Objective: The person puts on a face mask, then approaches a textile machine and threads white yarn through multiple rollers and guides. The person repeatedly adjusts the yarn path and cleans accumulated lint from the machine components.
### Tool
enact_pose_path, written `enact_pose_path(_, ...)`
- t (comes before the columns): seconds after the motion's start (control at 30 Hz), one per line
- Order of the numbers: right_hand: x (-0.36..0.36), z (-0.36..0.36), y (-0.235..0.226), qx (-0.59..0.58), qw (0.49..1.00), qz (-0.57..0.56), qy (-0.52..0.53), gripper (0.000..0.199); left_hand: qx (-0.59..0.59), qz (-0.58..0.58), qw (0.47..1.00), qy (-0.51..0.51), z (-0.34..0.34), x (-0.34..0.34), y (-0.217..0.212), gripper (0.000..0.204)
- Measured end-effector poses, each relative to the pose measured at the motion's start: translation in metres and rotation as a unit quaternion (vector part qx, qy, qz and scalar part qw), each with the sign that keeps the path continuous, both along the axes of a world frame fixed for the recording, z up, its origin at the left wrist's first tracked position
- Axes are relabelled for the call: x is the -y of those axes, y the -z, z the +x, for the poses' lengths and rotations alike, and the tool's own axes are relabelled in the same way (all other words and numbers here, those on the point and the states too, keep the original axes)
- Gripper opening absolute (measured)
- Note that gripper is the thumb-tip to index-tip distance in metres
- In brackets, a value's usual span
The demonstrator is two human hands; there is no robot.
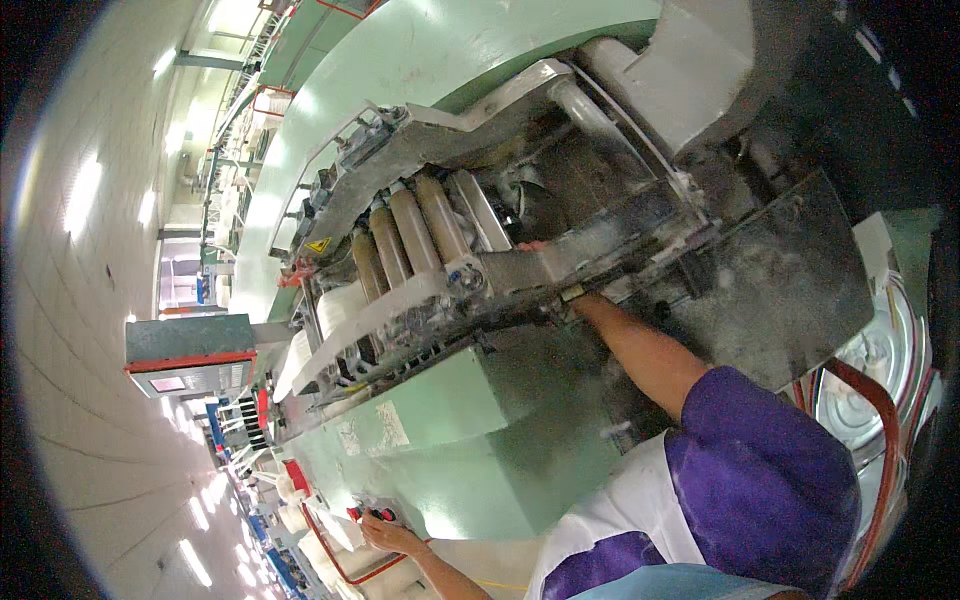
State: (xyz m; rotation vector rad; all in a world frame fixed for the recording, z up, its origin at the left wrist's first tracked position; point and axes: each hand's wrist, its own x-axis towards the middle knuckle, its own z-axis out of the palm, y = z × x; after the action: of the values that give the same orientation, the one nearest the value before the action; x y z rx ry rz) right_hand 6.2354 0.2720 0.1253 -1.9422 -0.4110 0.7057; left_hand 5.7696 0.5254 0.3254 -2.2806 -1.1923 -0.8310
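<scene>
My left hand [385, 533] reaches to a small panel with red push buttons [388, 516] on the front of a pale green machine [450, 430]. Its fingers look stretched out, with the tips at the buttons, and I see nothing held in it. My right arm, in a purple sleeve, goes in under the grey metal side frame [540, 270] of the machine. Most of my right hand [531, 246] is behind that frame; only a small reddish patch, perhaps fingertips, shows beyond it. Near it lie a metal plate [482, 212] and several dusty brown rollers [412, 228].
A large curved green housing [400, 60] rises behind the rollers. A broad dusty metal panel [770, 270] sticks out beside my right arm. Red-brown tube rails [880, 400] stand at the right, by a round silvery container [865, 390]. A control box [190, 355] hangs at the left.
</scene>
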Motion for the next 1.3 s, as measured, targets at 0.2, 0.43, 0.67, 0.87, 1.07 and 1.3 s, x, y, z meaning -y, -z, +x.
enact_pose_path(0.2, 0.096, -0.085, -0.075, 0.247, 0.968, 0.002, -0.045, 0.038, 0.212, -0.131, 0.968, 0.028, 0.008, 0.009, 0.001, 0.048)
enact_pose_path(0.43, 0.286, -0.192, -0.056, -0.282, 0.931, 0.127, -0.196, 0.035, 0.183, -0.062, 0.979, 0.057, -0.005, -0.003, 0.016, 0.034)
enact_pose_path(0.67, 0.524, -0.321, 0.04, -0.415, 0.863, 0.172, 0.232, 0.029, 0.069, -0.009, 0.996, 0.062, -0.024, -0.023, 0.025, 0.029)
enact_pose_path(0.87, 0.629, -0.377, 0.071, 0.016, 0.691, -0.392, 0.607, 0.041, 0.067, 0.011, 0.994, 0.08, -0.012, -0.011, 0.025, 0.027)
enact_pose_path(1.07, 0.376, -0.288, -0.023, 0.227, 0.95, -0.174, 0.128, 0.023, 0.056, 0.025, 0.996, 0.069, -0.018, -0.021, 0.024, 0.027)
enact_pose_path(1.3, 0.174, -0.216, -0.056, 0.327, 0.925, -0.081, -0.177, 0.036, 0.054, 0.01, 0.997, 0.046, -0.022, -0.014, 0.025, 0.027)
